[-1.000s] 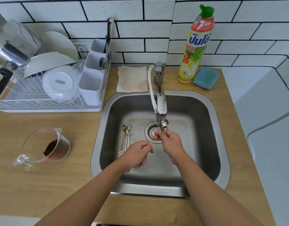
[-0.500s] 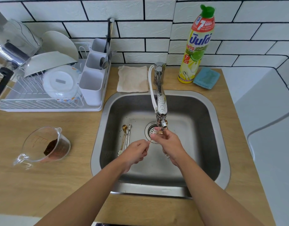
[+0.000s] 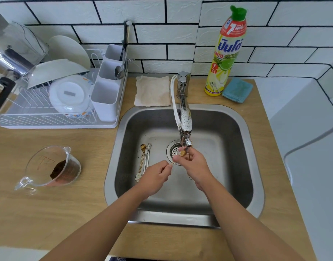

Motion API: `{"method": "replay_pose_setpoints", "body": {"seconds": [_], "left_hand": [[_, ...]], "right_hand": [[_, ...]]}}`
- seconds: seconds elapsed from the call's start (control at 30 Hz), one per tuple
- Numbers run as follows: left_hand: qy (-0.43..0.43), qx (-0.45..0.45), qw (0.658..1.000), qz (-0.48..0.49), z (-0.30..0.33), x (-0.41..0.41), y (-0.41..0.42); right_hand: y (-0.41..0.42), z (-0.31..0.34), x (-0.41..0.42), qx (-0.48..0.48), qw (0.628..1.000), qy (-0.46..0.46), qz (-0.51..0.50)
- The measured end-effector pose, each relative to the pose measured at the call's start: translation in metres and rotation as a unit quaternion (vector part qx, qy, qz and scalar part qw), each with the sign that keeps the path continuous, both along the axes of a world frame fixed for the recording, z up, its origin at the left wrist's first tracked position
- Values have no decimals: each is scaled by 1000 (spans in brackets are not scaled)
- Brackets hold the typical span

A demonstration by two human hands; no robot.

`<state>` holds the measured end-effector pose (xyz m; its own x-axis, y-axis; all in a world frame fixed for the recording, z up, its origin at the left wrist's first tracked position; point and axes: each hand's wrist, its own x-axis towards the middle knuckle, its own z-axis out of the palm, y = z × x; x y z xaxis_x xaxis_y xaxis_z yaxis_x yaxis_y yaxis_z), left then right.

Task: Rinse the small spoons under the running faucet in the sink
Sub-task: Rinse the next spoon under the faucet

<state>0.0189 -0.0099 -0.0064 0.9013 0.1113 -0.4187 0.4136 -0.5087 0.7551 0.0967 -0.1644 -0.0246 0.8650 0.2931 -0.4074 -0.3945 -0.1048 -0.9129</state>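
A view from above of a steel sink [image 3: 242, 166] set in a wooden table [image 3: 49, 204]. Two bare arms reach in from below. The left hand [image 3: 156, 178] pinches the thin handle end of a small gold spoon [image 3: 182, 153] between thumb and forefinger, the other fingers curled. The right hand [image 3: 194, 164] has its fingers bent around the spoon's bowl, rubbing or steadying it directly beneath the faucet [image 3: 185, 127] spout, over the drain [image 3: 172, 150]. The water stream itself is hard to make out (the hands cover most of it).

To the left, on the sink floor, a cluster of small spoons [image 3: 145, 157] lies side by side, one gold and the others silvery, apart from both hands. They appear to be waiting their turn, so the job seems partly done at most: one spoon under the tap, several left. Whether any rinsed spoons sit in the dish rack [image 3: 58, 117] cannot be told.
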Motion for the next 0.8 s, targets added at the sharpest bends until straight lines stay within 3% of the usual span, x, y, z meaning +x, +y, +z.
{"method": "replay_pose_setpoints", "body": {"seconds": [0.2, 0.37, 0.53, 0.67, 0.8], "left_hand": [[69, -164, 983, 52, 1, -1, 2], [124, -180, 974, 63, 5, 1, -3], [161, -249, 954, 56, 8, 0, -1], [144, -237, 960, 44, 14, -1, 3], [107, -195, 970, 95, 10, 0, -3]], "right_hand": [[-4, -2, 6, 58, 995, 82, -27], [-5, 0, 1, 55, 997, 61, -10], [-7, 0, 8, 91, 990, 105, -35], [-8, 5, 0, 65, 997, 48, 13], [0, 9, -4, -28, 998, -38, 38]]}}
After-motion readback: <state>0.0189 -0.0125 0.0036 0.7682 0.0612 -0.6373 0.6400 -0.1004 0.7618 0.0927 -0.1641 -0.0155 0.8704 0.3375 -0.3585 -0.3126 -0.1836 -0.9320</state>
